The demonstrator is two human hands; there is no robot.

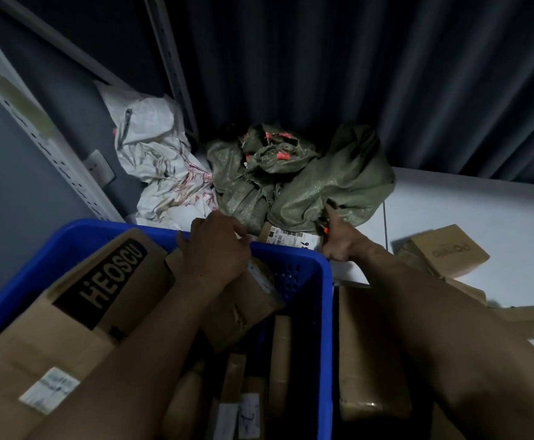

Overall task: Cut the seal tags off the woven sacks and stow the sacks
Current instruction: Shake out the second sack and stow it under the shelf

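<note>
- brown cardboard parcels [78,312], at least six, fill one blue plastic crate [321,312] nearest the camera.
- left hand [218,252]: fingers curled over the crate's far rim, gripping it.
- right hand [338,246]: closed round a small orange-handled tool [324,229], which is mostly hidden.
- crumpled olive-green woven sacks [323,182] lie heaped on the pale floor [481,211], just beyond the right hand; how many i cannot tell.
- red seal tags [281,156], several and blurred, sit on top of the heap.
- one white woven sack [154,160] lies left of the heap, touching it.
- loose cardboard boxes [447,252], at least two, lie at the right.
</note>
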